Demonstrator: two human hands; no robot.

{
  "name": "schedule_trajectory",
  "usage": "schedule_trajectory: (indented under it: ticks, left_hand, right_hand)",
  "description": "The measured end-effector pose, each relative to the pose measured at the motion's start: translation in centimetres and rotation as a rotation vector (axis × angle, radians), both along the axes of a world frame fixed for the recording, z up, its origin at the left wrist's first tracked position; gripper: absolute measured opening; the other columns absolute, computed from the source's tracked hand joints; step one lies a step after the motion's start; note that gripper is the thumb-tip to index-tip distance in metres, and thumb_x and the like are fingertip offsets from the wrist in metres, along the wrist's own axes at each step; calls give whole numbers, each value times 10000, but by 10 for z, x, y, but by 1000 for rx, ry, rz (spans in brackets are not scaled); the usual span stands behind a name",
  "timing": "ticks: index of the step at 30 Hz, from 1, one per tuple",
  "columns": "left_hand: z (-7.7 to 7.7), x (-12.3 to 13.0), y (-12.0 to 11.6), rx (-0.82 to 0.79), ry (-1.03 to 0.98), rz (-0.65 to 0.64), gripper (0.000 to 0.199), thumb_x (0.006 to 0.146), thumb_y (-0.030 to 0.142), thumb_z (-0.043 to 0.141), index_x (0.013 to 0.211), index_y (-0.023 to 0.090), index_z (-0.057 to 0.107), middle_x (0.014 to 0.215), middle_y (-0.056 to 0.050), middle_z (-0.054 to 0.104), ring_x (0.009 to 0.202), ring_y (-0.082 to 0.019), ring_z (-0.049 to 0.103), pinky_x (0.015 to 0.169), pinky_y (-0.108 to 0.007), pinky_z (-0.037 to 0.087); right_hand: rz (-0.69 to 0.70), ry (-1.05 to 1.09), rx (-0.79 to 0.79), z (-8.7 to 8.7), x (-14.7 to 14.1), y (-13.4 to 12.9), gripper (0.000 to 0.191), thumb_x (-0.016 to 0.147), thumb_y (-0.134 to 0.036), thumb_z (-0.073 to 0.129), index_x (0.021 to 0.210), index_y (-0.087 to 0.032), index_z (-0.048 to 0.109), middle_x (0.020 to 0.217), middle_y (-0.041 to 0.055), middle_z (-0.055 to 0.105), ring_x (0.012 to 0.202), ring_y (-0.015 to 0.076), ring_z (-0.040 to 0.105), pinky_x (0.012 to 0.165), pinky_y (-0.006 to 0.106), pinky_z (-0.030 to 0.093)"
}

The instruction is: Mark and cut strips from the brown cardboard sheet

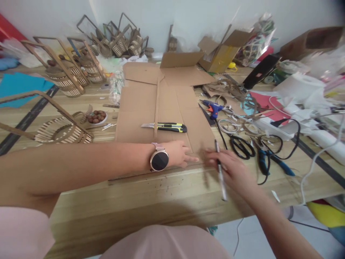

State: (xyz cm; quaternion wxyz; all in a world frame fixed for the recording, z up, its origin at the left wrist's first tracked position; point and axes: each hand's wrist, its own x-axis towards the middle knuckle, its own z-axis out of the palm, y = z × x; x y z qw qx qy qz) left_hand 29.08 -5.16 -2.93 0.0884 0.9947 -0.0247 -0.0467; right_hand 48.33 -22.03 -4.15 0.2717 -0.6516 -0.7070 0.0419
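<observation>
My left hand (181,154), with a watch on its wrist, lies on the near part of a flattened cardboard sheet (137,111), its fingers stretched to the right. Between the fingers of my right hand (231,165) is a pen (221,180), held over the sheet's near right corner; this hand is slightly blurred. A yellow and black utility knife (169,127) rests on the cardboard beyond my left hand, its blade out to the left. Under the knife runs a narrow cardboard strip (156,104), pointing away from me.
At right lie a blue glue gun (212,108), black-handled scissors (242,146) and blue-handled pliers (275,162) among cords. A bowl of nuts (96,117) and a slatted basket (63,129) stand at left. An open cardboard box (222,54) sits at the back.
</observation>
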Motion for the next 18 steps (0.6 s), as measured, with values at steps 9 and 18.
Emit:
schedule_trajectory:
  ticks: [9,18]
  left_hand:
    - [44,-54,22,196,202,9,294,789,214,832,1008,215,635,1235,-67,690,1102,-255,598,832,-343,422]
    - [43,-121,27,-97,235,320,233,885,281,751,1086,217,653,1144,-22,710,1102,-214,636,839,-283,449]
  right_hand:
    - [387,-427,-77,-12,17,39,171,961,-122,487,943,-209,632,1163,134,728,1039,266,689,881,421,562]
    - [451,-301,-88,-4,31,52,219,945,-198,452,764,-242,566,798,51,689,754,198,669,702,314,559]
